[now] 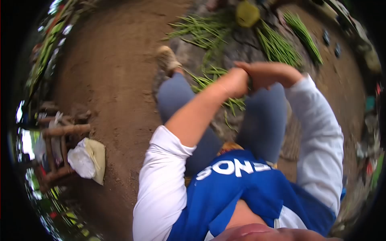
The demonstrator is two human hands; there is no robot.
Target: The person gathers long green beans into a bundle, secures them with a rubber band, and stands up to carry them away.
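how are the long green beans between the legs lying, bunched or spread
Spread: the long green beans lie at differing angles, some apart from the rest.

Brn dirt flr; wdn frame at L.

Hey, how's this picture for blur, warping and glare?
Head view: strong fisheye curving, with dark corners; head view: left hand and right hand softly blurred; head view: white glare near the left edge, beside the wooden frame.
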